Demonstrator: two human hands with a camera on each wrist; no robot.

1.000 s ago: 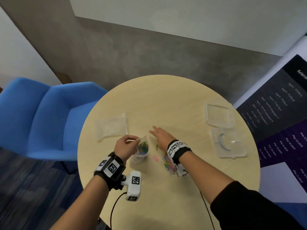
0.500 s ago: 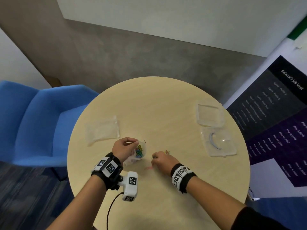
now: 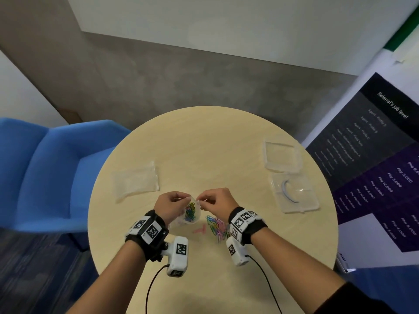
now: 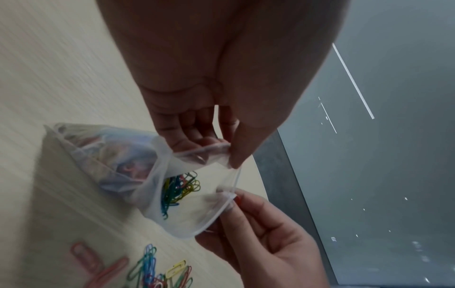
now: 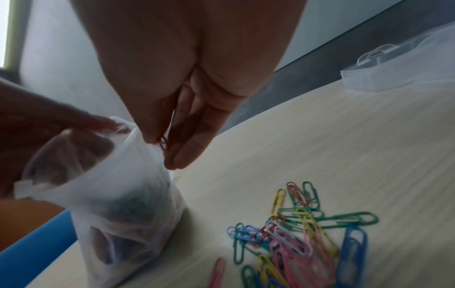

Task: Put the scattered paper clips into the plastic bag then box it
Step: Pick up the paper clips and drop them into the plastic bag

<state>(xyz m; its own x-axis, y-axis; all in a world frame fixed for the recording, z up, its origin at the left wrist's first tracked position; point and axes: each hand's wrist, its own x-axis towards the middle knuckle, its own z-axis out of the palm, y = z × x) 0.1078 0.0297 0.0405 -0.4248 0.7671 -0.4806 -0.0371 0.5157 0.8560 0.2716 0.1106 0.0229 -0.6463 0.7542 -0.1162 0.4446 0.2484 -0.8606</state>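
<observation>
Both hands meet over the near middle of the round table [image 3: 226, 137]. The left hand [image 3: 171, 206] pinches the rim of the plastic bag [image 3: 189, 215] between thumb and fingers [image 4: 197, 136], holding its mouth open, and the bag's bottom rests on the table. Inside, a clump of coloured clips [image 4: 178, 189] sits low in the bag, green, yellow and blue showing through the opening. The right hand [image 3: 217, 201] comes in from the other side, fingers [image 5: 194, 136] pressed together in a pinch right at the bag's rim. A red paper clip [image 5: 162, 143] is caught between thumb and forefinger, touching the edge of the plastic. From the left wrist view, that same right hand nips the white rim opposite the left thumb, so the mouth is stretched between the two hands.

On the table just beside the bag, under the right wrist, lies the loose pile of paper clips [image 5: 300, 239], pink, blue, green and yellow tangled together. Two pink clips [image 3: 200, 230] lie apart, between bag and pile. A second flat bag [image 3: 136, 183] lies to the far left. The clear box [image 3: 294, 193] and its lid [image 3: 282, 156] lie well apart at the right edge.
</observation>
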